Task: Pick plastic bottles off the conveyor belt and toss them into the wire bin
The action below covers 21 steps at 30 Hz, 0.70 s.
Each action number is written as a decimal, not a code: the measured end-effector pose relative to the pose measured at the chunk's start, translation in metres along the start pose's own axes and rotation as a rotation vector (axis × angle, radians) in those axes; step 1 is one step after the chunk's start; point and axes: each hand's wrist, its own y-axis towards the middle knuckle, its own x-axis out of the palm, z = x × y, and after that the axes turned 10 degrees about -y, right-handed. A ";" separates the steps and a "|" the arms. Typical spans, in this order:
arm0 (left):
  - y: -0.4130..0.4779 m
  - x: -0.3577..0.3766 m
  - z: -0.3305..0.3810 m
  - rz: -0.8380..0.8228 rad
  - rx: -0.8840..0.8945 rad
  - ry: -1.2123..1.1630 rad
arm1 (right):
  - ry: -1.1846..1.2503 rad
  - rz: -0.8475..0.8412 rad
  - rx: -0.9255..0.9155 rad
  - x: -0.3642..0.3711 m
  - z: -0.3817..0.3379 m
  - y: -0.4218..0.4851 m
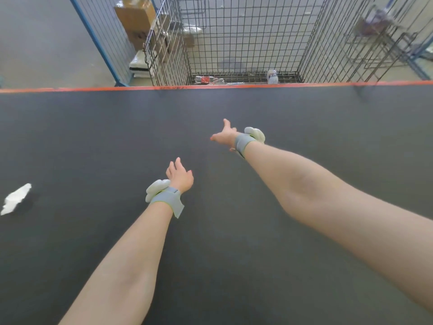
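The dark conveyor belt (304, 118) fills most of the view. Beyond its orange far edge stands the wire bin (243, 31). On the bin's floor lie a clear bottle with a red label (207, 79) and a clear bottle with a white label (272, 76). My right hand (223, 136) reaches far out over the belt toward the bin, fingers spread and holding nothing. My left hand (180, 175) hovers over the middle of the belt, fingers relaxed and empty. No bottle lies on the visible belt.
A crumpled white scrap (16, 198) lies on the belt at the far left. Cardboard boxes (138, 18) sit behind a blue-framed mesh panel (103, 41) left of the bin. Another wire cage (384, 36) stands to the right.
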 end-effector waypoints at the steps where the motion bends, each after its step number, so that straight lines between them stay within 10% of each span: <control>1: -0.002 0.000 -0.002 -0.008 -0.004 0.021 | -0.034 -0.007 -0.014 0.008 0.004 -0.008; 21: -0.078 -0.008 -0.117 -0.001 -0.126 0.190 | -0.637 -0.248 -0.005 0.126 0.118 -0.126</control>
